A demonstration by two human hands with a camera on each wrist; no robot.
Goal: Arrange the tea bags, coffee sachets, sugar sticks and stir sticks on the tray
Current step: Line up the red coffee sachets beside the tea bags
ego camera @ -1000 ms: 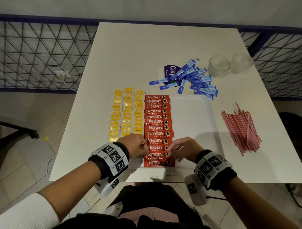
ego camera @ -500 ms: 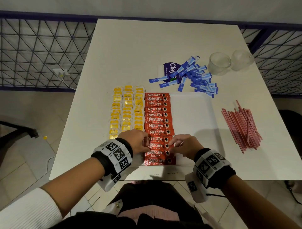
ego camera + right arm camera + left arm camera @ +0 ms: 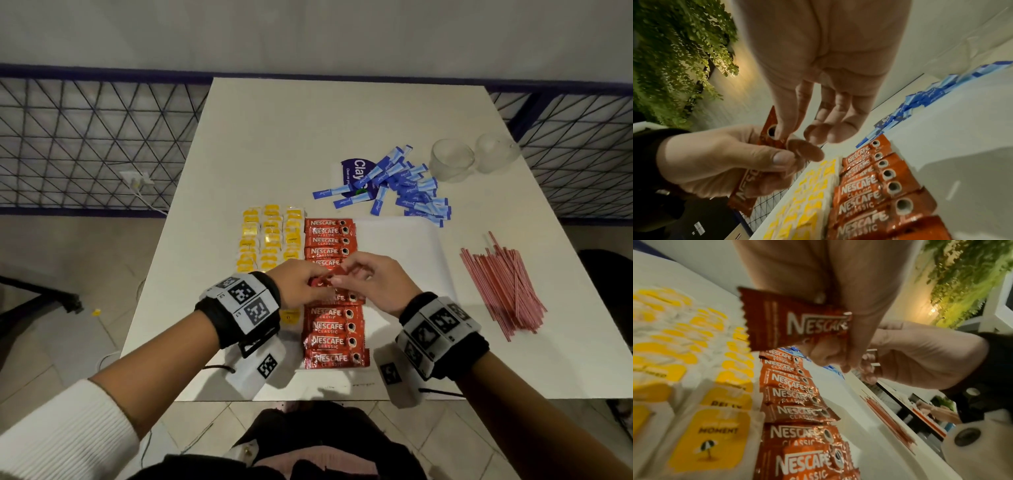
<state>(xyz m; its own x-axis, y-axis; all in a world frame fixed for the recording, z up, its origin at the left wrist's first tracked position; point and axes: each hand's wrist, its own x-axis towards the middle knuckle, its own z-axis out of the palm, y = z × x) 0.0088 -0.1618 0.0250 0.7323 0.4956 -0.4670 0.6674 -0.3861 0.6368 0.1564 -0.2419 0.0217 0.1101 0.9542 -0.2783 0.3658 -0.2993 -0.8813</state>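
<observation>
A white tray (image 3: 400, 253) lies mid-table. Yellow tea bags (image 3: 270, 236) fill its left side in three columns. Beside them runs a column of red Nescafe coffee sachets (image 3: 330, 329). Above that column my left hand (image 3: 318, 284) grips one loose coffee sachet (image 3: 322, 281) by its middle, seen close in the left wrist view (image 3: 797, 321). My right hand (image 3: 337, 279) pinches the sachet's cup-printed end (image 3: 772, 134) between index finger and thumb. Blue sugar sticks (image 3: 400, 185) lie heaped beyond the tray. Red stir sticks (image 3: 503, 281) lie piled to its right.
Two clear glass cups (image 3: 452, 161) stand at the table's far right. A purple packet (image 3: 356, 171) lies under the sugar sticks. The tray's right half is bare. A metal grid railing (image 3: 85, 147) flanks the table on both sides.
Both hands have risen from the near end of the coffee column and now hold one sachet lifted between them, further up the column.
</observation>
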